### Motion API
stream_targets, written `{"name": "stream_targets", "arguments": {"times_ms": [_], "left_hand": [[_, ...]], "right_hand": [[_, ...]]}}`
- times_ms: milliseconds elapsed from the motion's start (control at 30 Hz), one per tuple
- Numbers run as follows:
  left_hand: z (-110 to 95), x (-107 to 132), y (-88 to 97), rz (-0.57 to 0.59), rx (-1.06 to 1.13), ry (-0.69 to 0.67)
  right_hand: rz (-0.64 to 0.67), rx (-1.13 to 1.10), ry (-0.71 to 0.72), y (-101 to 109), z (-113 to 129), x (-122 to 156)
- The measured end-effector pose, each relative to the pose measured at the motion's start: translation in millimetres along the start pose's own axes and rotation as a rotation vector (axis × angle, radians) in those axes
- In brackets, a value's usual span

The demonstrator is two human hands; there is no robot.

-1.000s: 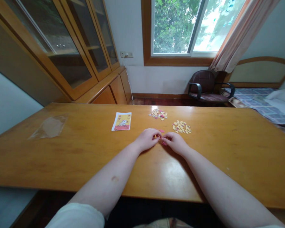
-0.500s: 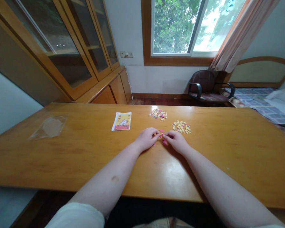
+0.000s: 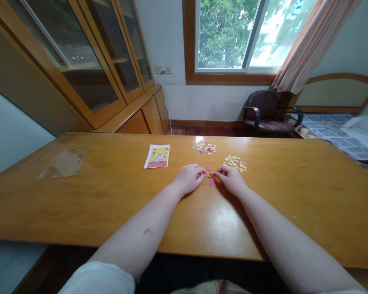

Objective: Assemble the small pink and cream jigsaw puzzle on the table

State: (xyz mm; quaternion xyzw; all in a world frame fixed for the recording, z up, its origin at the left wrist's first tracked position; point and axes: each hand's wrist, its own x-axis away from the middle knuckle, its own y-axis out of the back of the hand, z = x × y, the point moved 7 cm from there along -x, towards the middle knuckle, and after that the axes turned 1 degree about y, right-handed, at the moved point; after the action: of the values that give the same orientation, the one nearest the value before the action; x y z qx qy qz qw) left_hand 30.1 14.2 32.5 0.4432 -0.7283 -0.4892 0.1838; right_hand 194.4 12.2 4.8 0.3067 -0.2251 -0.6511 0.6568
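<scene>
My right hand (image 3: pixel 232 180) pinches a small pink puzzle piece (image 3: pixel 211 174) between thumb and fingertips, just over the table. My left hand (image 3: pixel 189 179) is to its left, thumb and fingers drawn together; whatever it may hold is hidden. A short gap separates the two sets of fingertips. Close to them lie a pink puzzle piece (image 3: pixel 209 168) on the far side and a pink patch of puzzle (image 3: pixel 212 183) on the near side. Another bit of pink shows beneath my left fingers.
A mixed heap of puzzle pieces (image 3: pixel 204 147) sits farther back, and a heap of yellowish pieces (image 3: pixel 234 163) lies beyond my right hand. At left are a picture card (image 3: pixel 157 156) and a clear plastic bag (image 3: pixel 64 164) on the wooden table (image 3: pixel 116 200).
My fingertips have come apart; they were together over a pink piece. The right hand has shifted slightly to the right with a pink puzzle piece, and the pink patch below shows more.
</scene>
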Motion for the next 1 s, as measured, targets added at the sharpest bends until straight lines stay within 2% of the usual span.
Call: {"name": "stream_targets", "arguments": {"times_ms": [133,233,633,833,1000], "left_hand": [[-9.5,7.2,-5.6,0.160,-0.029,-0.077],[-16.1,11.0,-9.1,0.227,-0.011,-0.130],[-17.0,10.5,-15.6,0.254,-0.035,-0.148],[-16.5,10.4,-14.2,0.253,0.013,-0.111],[-16.2,11.3,-15.4,0.249,-0.003,-0.137]], "right_hand": [[0.033,0.027,-0.007,-0.4,-1.5,-1.0],[0.073,0.060,0.000,-4.9,-1.9,-0.8],[0.100,0.227,0.020,-10.2,-2.9,0.0],[0.088,0.253,0.030,-10.5,-1.3,0.9],[0.086,0.240,0.017,-10.6,-2.2,0.8]]}}
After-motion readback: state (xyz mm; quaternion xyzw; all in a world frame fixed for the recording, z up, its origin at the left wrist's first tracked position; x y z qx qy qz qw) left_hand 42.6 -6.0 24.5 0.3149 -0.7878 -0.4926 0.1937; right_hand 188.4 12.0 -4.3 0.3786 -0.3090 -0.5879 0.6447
